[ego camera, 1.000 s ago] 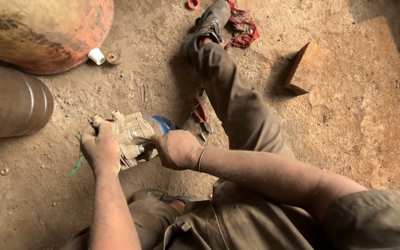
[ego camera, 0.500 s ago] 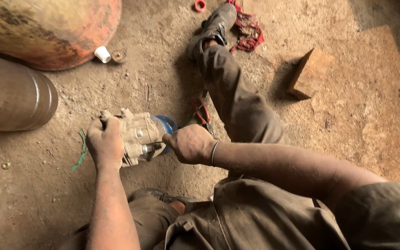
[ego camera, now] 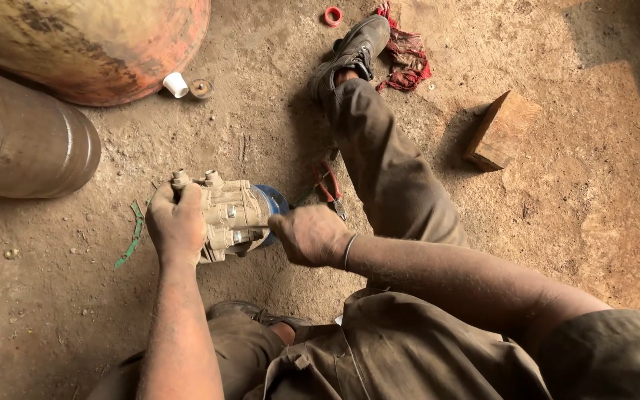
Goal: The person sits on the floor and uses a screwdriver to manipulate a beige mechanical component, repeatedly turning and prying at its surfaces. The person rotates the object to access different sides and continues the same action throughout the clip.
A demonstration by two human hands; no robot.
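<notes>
Left hand [ego camera: 175, 226] gripping dusty, ribbed metal valve [ego camera: 230, 215]

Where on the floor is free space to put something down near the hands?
Bare floor lies right of the outstretched leg, past the wooden block, and left of the left hand, below the metal cylinder. It is crowded around the valve body, right hand and red pliers.

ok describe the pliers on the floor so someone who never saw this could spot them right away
Start at the person's outstretched leg, which runs up the middle of the dirt floor to a worn shoe. Just beside the knee, between the leg and the blue-based metal part held in both hands, lie the pliers. Their red handles set them apart from the green strip farther left.
</notes>
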